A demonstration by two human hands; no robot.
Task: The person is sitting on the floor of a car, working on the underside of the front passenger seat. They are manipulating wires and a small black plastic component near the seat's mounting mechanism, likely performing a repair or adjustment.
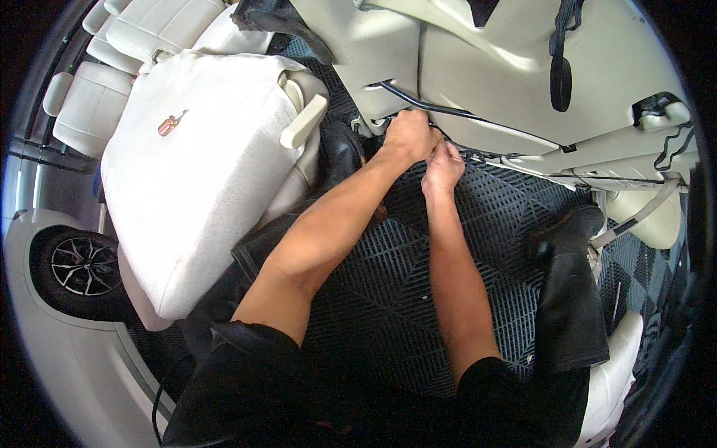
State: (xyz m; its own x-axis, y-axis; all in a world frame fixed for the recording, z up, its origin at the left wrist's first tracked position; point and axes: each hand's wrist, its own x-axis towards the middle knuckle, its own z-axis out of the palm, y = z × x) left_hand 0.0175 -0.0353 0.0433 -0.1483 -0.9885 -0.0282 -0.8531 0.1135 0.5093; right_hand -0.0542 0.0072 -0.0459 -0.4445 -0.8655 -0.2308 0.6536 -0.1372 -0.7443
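Observation:
My left hand [408, 137] is closed at the lower edge of a beige trim panel [493, 75], its knuckles turned up. Close beside it, my right hand [444, 166] has its fingers pinched together, with the fingertips against the left hand. Whatever lies between the fingers is hidden. Dark wiring [478, 155] runs along the panel's bottom edge to the right of both hands. Just above them a black cable [478, 118] comes out of a slot and slants down to the right across the panel.
A white-covered seat [202, 164] stands at the left, with a small red-handled screwdriver [169, 125] on top and a beige armrest [305, 122] at its side. A black strap [562, 67] hangs at the upper right. Dark ribbed matting [388, 299] covers the floor; a wheel [84, 265] shows far left.

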